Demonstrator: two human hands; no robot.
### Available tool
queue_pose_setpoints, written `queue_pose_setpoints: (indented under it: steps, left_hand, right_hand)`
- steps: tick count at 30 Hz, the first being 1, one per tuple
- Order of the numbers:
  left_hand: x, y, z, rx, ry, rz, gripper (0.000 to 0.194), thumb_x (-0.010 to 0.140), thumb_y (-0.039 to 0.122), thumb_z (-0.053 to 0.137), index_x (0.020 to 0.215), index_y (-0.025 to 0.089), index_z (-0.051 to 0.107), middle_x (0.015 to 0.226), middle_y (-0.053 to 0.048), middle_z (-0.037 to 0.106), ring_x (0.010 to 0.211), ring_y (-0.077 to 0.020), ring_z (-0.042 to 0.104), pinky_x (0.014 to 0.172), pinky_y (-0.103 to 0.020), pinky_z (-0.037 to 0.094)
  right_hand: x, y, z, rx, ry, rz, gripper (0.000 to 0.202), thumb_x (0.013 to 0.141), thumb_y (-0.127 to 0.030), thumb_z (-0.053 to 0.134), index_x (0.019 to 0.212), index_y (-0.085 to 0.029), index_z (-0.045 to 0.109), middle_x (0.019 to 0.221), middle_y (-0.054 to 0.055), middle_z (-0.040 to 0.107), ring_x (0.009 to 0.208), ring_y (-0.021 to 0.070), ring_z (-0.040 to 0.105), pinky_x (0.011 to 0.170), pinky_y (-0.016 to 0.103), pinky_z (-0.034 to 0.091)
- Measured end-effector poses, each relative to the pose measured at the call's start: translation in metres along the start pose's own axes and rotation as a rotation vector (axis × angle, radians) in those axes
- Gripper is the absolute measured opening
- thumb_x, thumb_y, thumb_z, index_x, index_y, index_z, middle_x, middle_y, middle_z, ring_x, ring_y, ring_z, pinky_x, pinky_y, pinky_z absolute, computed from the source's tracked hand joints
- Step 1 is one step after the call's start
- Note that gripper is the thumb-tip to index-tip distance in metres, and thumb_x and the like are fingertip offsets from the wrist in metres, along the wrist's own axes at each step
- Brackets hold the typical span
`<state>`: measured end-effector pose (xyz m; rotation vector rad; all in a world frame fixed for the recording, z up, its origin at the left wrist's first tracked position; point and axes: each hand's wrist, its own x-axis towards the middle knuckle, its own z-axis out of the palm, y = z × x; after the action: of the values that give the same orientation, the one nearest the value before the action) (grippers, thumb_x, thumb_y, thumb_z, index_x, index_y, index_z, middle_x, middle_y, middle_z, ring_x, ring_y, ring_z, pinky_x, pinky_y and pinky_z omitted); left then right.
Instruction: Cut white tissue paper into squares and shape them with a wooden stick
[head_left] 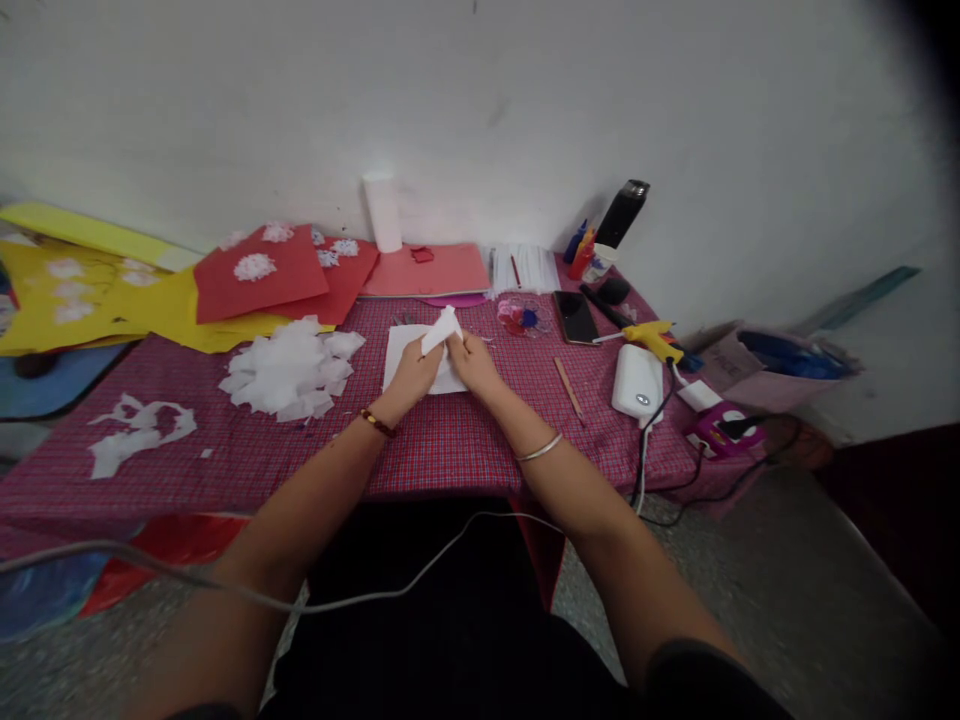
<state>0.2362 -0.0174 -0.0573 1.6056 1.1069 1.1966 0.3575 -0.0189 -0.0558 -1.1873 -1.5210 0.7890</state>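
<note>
A small folded piece of white paper [442, 330] is held between my two hands, raised slightly over a white sheet [397, 352] that lies on the checked tablecloth. My left hand [414, 372] has its fingers closed on the paper's lower left side. On the right, my right hand [474, 362] pinches the same piece with thumb and fingers. Both hands nearly touch. Left of them lies a pile of white paper pieces [289, 368], and farther left are torn white scraps [139, 430].
Red sheets [259, 275] with paper flowers lie at the back left. Rightward are a pencil [569, 388], a phone [576, 318], a yellow glue gun [652, 338], a white power bank [637, 382] and a black bottle [622, 215]. A white cable [420, 575] crosses my lap.
</note>
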Motion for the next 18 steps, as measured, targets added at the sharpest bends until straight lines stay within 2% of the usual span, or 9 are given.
queue_pose_setpoints:
  steps: [5,10,13,16,18]
  left_hand:
    - [-0.007,0.012,0.005,-0.02,-0.038,0.027,0.012,0.081,0.022,0.05,0.071,0.017,0.054,0.063,0.002,0.053,0.058,-0.0127,0.045,0.057,-0.025,0.038]
    - [-0.005,0.008,0.006,-0.028,0.083,-0.001,0.021,0.084,0.03,0.049,0.07,0.017,0.056,0.064,0.0,0.055,0.06,-0.015,0.047,0.058,-0.027,0.037]
    - [-0.008,0.004,0.012,0.018,0.143,0.043,0.018,0.082,0.029,0.052,0.067,0.019,0.056,0.065,-0.001,0.056,0.063,-0.0166,0.048,0.062,-0.028,0.037]
    - [-0.012,0.002,0.017,0.1,0.099,0.11,0.011,0.077,0.025,0.056,0.067,0.02,0.057,0.065,-0.002,0.057,0.065,-0.0189,0.05,0.066,-0.029,0.038]
    - [-0.011,0.002,0.016,0.146,0.072,0.122,0.009,0.075,0.024,0.06,0.066,0.021,0.057,0.063,-0.002,0.056,0.065,-0.02,0.052,0.067,-0.029,0.039]
  right_hand:
    - [0.0,0.004,0.002,0.004,0.086,0.038,0.03,0.091,-0.035,0.037,0.067,-0.02,0.047,0.061,-0.002,0.046,0.06,0.0134,0.042,0.057,0.025,0.032]
    - [-0.002,-0.003,0.007,-0.072,0.081,0.022,0.033,0.092,-0.033,0.042,0.061,-0.021,0.044,0.055,-0.004,0.044,0.056,0.0137,0.04,0.058,0.025,0.033]
    - [-0.001,-0.003,0.006,0.026,0.118,0.064,0.027,0.088,-0.026,0.047,0.062,-0.021,0.049,0.058,-0.002,0.051,0.061,0.0154,0.047,0.064,0.026,0.039]
    - [0.001,0.001,0.004,0.104,0.138,0.106,0.015,0.081,-0.013,0.051,0.069,-0.02,0.058,0.067,-0.001,0.062,0.074,0.0182,0.056,0.072,0.028,0.044]
    - [0.0,0.003,0.004,0.143,0.147,0.117,0.012,0.08,-0.013,0.052,0.074,-0.02,0.06,0.07,-0.001,0.064,0.078,0.0187,0.058,0.073,0.028,0.046]
